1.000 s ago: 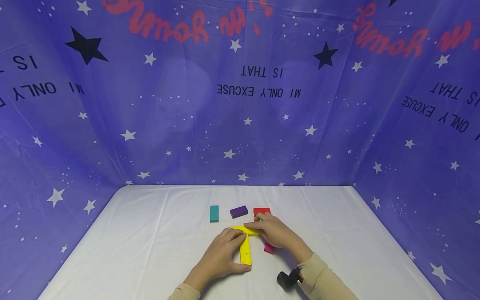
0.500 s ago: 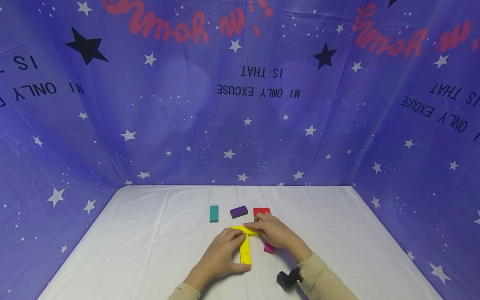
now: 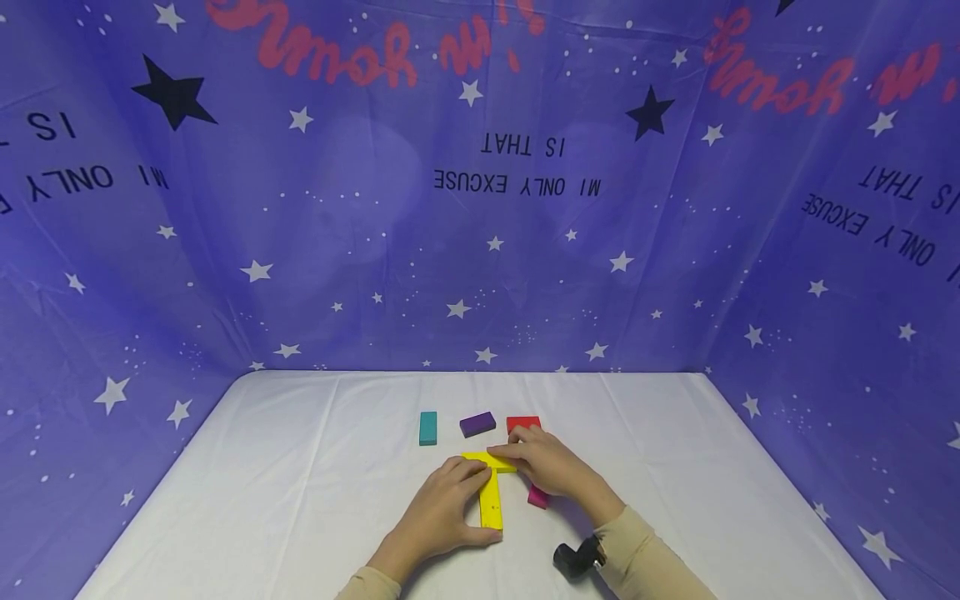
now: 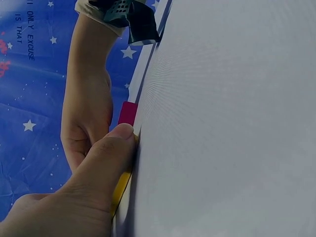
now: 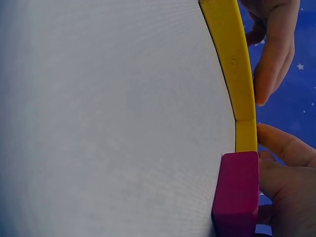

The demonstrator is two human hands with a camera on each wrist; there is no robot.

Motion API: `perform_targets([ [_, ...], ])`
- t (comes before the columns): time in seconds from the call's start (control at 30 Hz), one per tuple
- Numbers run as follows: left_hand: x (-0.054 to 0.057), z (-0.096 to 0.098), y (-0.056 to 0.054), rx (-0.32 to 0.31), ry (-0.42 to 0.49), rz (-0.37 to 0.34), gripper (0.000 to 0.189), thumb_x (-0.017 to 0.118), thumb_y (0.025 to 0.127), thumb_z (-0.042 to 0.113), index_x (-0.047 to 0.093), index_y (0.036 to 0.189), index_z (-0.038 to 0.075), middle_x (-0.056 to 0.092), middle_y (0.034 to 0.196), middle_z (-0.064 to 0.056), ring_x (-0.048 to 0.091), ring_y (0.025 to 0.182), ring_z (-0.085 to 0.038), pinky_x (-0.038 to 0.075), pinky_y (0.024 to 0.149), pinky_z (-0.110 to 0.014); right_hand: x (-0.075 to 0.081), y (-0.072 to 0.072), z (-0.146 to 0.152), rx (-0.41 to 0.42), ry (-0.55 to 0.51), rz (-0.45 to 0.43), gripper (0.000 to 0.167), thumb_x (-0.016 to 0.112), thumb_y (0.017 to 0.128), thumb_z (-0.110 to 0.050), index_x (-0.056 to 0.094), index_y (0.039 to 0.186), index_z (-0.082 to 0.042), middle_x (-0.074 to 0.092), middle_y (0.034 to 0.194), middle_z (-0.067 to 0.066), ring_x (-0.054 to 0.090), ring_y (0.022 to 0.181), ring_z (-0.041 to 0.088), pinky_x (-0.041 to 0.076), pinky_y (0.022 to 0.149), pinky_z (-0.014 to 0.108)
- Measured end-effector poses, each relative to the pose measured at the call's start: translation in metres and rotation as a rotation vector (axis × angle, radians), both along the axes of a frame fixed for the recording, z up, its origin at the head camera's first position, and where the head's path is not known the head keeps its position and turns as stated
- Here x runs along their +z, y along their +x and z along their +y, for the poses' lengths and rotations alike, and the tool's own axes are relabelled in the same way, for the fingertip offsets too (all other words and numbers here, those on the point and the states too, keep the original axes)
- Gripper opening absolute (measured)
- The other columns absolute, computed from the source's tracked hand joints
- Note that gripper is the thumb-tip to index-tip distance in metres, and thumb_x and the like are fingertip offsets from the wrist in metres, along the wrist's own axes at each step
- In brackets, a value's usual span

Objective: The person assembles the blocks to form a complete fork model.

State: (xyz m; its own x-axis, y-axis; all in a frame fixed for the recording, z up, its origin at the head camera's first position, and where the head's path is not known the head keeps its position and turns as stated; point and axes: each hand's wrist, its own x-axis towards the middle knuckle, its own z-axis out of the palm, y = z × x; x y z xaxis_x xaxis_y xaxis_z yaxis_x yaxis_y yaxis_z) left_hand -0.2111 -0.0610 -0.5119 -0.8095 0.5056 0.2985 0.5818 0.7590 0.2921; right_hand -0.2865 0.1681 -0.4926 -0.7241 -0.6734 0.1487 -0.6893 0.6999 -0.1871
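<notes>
Two yellow blocks form a T on the white cloth. The stem block [image 3: 491, 507] points toward me, and its far end meets the crosswise block [image 3: 506, 464]. My left hand [image 3: 442, 510] holds the stem lengthwise, thumb at its near end and fingers by the far end. With the index finger on top, my right hand [image 3: 553, 463] grips the crosswise block's right part; its thumb is hidden in the head view. A magenta block [image 5: 238, 185] stands beside the right hand, partly covered by it in the head view. Behind that hand lies a red block [image 3: 523, 422].
Farther back on the white-covered table [image 3: 360, 400] lie a teal block [image 3: 428, 427] and a purple block [image 3: 477, 424]. A black wrist camera [image 3: 576, 560] hangs at the right sleeve. Blue star-printed cloth [image 3: 457, 275] walls the back and sides.
</notes>
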Motion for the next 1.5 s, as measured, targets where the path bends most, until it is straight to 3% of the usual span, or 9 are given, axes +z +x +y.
perform_targets([
  [0.67, -0.0025, -0.0004, 0.0008, 0.005, -0.006, 0.017, 0.084, 0.067, 0.075, 0.075, 0.061, 0.137, 0.018, 0.059, 0.137, 0.006, 0.049, 0.127, -0.016, 0.044, 0.111, -0.042, -0.0004, 0.0007, 0.0003, 0.005, -0.011, -0.001, 0.037, 0.061, 0.098, -0.023, 0.063, 0.133, -0.037, 0.057, 0.097, -0.009, 0.045, 0.083, 0.007, 0.043, 0.077, 0.024],
  [0.9, -0.0021, 0.0005, 0.0017, 0.017, -0.011, -0.015, 0.085, 0.066, 0.075, 0.076, 0.059, 0.138, 0.02, 0.058, 0.138, 0.006, 0.049, 0.129, -0.016, 0.044, 0.112, -0.044, -0.0021, 0.0002, 0.0005, 0.011, -0.024, 0.01, 0.036, 0.063, 0.097, -0.022, 0.065, 0.131, -0.035, 0.059, 0.099, -0.009, 0.049, 0.088, 0.008, 0.047, 0.082, 0.026],
  [1.37, -0.0017, -0.0004, 0.0006, 0.009, -0.008, 0.001, 0.086, 0.064, 0.074, 0.079, 0.06, 0.137, 0.02, 0.058, 0.138, 0.006, 0.048, 0.129, -0.017, 0.043, 0.111, -0.046, -0.0005, 0.0014, -0.0002, 0.0, -0.032, 0.012, 0.033, 0.063, 0.097, -0.023, 0.066, 0.129, -0.031, 0.06, 0.101, -0.009, 0.051, 0.091, 0.008, 0.05, 0.086, 0.029],
  [1.5, -0.0009, 0.0, 0.0014, 0.009, 0.016, 0.02, 0.079, 0.063, 0.079, 0.074, 0.062, 0.135, 0.019, 0.059, 0.136, 0.006, 0.049, 0.127, -0.017, 0.044, 0.109, -0.046, -0.0003, 0.0014, -0.0003, 0.0, -0.033, 0.014, 0.033, 0.062, 0.098, -0.024, 0.066, 0.129, -0.031, 0.06, 0.101, -0.009, 0.052, 0.091, 0.009, 0.05, 0.086, 0.029],
])
